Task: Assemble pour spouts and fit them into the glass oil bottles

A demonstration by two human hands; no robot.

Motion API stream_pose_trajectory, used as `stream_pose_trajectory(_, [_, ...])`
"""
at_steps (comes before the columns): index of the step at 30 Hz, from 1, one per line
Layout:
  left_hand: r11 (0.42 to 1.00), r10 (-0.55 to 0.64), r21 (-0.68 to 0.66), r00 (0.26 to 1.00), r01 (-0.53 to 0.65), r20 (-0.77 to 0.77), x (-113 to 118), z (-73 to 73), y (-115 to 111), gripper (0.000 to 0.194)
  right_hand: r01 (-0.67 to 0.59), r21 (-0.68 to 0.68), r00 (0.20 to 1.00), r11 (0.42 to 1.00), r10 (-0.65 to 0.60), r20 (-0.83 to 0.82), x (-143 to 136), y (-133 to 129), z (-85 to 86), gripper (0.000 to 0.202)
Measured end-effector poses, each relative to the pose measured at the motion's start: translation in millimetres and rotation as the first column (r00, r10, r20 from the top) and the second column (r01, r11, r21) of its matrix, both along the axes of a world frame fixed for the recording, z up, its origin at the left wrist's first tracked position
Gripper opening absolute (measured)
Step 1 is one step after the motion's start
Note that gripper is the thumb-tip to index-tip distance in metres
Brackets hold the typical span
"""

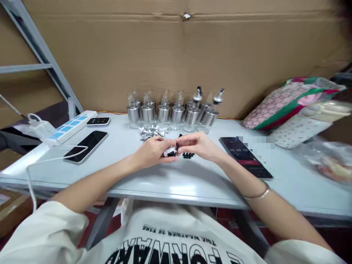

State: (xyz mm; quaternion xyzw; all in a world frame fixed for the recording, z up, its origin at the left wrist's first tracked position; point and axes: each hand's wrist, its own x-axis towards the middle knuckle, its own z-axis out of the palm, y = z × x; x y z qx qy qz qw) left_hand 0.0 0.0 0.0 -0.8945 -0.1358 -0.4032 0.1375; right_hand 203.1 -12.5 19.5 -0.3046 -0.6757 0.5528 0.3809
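Near the middle of the table, my left hand (154,152) is closed round a silver pourer spout (169,151). My right hand (198,146) pinches a small black piece (177,147) against the spout's right end. Just beyond my left hand lies a pile of silver spouts (151,132). Small black caps (188,155) lie on the table beneath my right hand. Behind them stand rows of glass bottles with metal sleeves (164,113); two at the right carry pourer spouts (219,96), one of them with a black tip.
On the left are a white power strip (72,127), a small dark device (98,121) and a phone (87,146) with a white cable. A lit phone (244,157) lies right, near patterned bags (291,102) and a plastic bag (334,161). Cardboard (170,55) stands behind.
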Motion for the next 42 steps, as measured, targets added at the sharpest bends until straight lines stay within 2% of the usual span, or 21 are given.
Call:
stream_pose_trajectory(4, [0.997,-0.046,-0.060,0.998,0.048,0.035,-0.3,0.0,-4.0,0.032,0.030,0.015,0.999,0.999,-0.029,-0.033,-3.8,-0.7,-3.4,0.027])
stream_pose_trajectory(9, [0.990,-0.072,-0.116,0.996,0.077,0.046,1.0,-1.9,-6.9,0.028,0.004,-0.012,0.996,1.000,-0.005,-0.086,-6.1,-3.0,-1.9,0.025])
stream_pose_trajectory(17, [0.977,-0.083,-0.193,0.996,0.089,0.040,-0.8,-2.5,-3.6,0.030,0.017,0.010,0.997,1.000,-0.017,-0.075,-3.6,-0.2,-3.2,0.023])
stream_pose_trajectory(28, [0.984,-0.067,-0.162,0.994,0.081,0.088,0.0,0.7,-3.6,0.033,0.059,0.067,0.997,0.996,-0.055,-0.056,-1.4,-0.3,-2.6,0.027])
stream_pose_trajectory(42, [0.974,-0.053,-0.215,0.997,0.065,0.062,-2.7,-0.7,-1.3,0.031,0.042,0.021,0.999,0.999,-0.042,-0.035,0.4,0.2,-1.2,0.028])
